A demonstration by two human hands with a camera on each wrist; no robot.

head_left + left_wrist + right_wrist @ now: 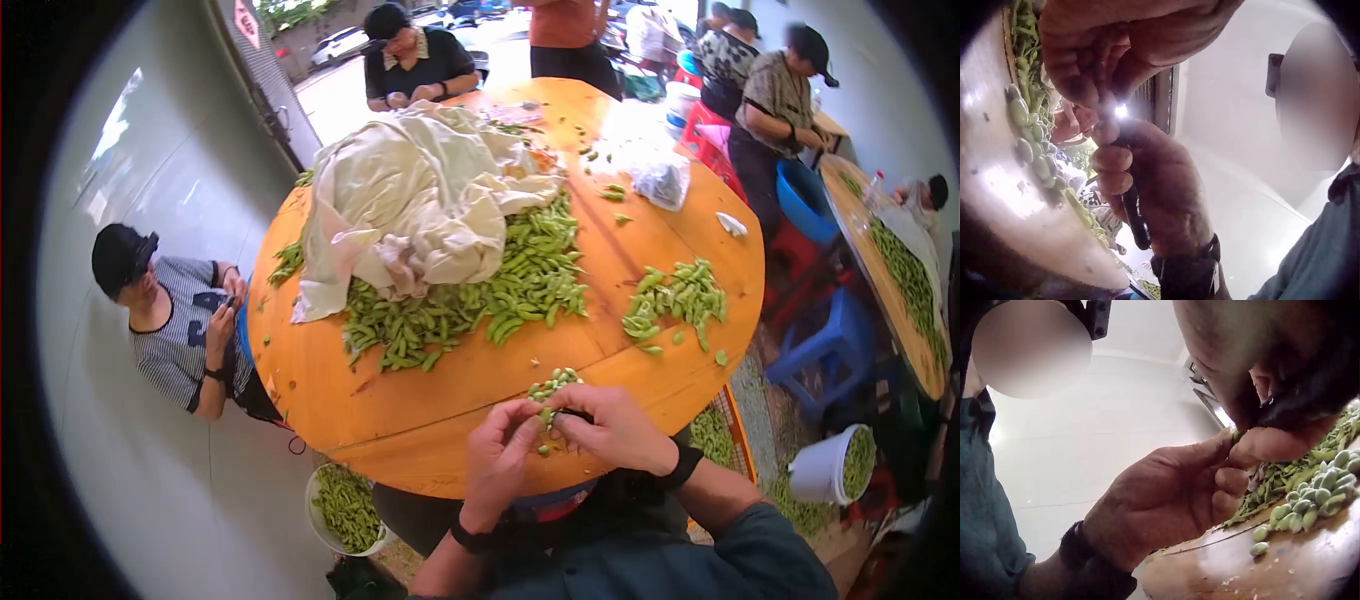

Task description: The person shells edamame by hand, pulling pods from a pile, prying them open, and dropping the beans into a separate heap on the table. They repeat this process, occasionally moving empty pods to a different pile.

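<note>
Both hands meet over the near edge of the round wooden table (400,440). My left hand (500,452) pinches a green bean pod (1237,435) between thumb and fingertips, with most of it hidden by the fingers. Curled round a slim black-handled tool (1135,219) is my right hand (618,428), its fingertips right at the left hand's fingertips. The tool's tip is hidden. Just beyond the hands lies a small heap of shelled green beans (1319,497), also seen in the left wrist view.
A large pile of pods (535,270) lies partly under a pale cloth (400,190), with a smaller pile of pods (680,300) to the right. A plastic bag (660,180) sits farther back. Buckets of pods (345,510) stand on the floor. Other people (185,320) work around.
</note>
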